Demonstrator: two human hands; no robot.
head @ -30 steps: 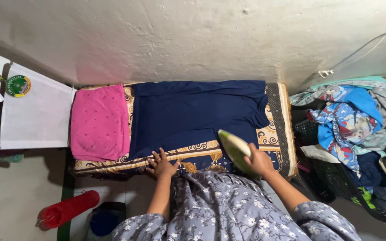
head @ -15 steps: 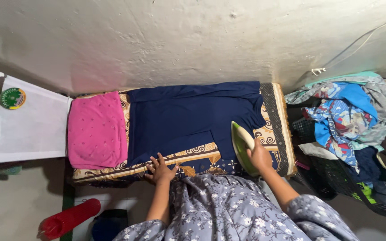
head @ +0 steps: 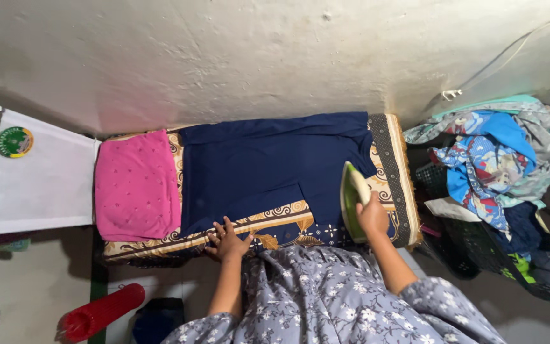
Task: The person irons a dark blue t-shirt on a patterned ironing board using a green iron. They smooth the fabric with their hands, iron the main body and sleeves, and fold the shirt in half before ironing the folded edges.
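A navy blue garment (head: 268,165) lies spread flat on a patterned blue-and-gold mat (head: 393,178) against the wall. My right hand (head: 372,216) grips the handle of a light green iron (head: 351,194), which stands tilted at the garment's right edge. My left hand (head: 227,239) rests flat with spread fingers on the mat's near border, just below the garment's lower hem. A folded pink cloth (head: 136,185) lies on the mat's left end.
A heap of mixed clothes (head: 498,159) fills a dark basket (head: 472,248) at the right. White bags (head: 39,172) lie at the left. A red plastic item (head: 100,312) sits on the floor at the lower left. A white cord (head: 479,76) runs along the wall.
My right hand has carried the iron to the right and a little farther from me, turning it more upright. My left hand has stayed in place.
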